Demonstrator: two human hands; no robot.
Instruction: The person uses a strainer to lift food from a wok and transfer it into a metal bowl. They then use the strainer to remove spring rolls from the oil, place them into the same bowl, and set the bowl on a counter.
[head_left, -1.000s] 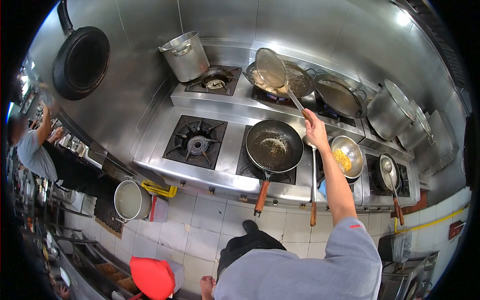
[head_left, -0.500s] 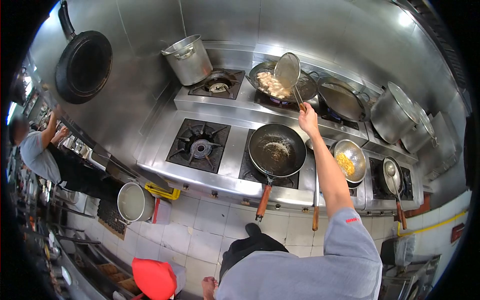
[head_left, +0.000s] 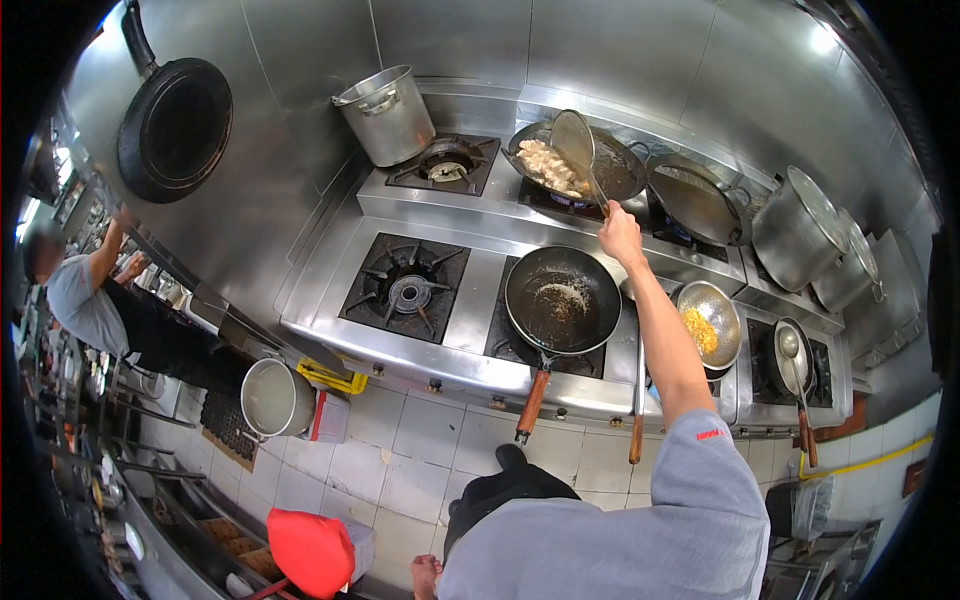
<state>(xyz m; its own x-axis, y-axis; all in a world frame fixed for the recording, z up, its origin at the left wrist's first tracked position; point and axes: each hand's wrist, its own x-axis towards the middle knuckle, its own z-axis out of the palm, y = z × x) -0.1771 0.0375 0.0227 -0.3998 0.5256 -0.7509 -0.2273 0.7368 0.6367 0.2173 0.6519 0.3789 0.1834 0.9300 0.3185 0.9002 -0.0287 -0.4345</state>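
The frying pan point(head_left: 540, 322) sits before the wok point(head_left: 632, 170), left of the bowl point(head_left: 724, 318).

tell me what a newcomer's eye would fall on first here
Probably the bright red object at lower left, the boldest colour in view. Next, the right hand holding a strainer at the back-row wok with pale food pieces. Then the dark frying pan on the front row, its brown handle pointing toward the viewer.
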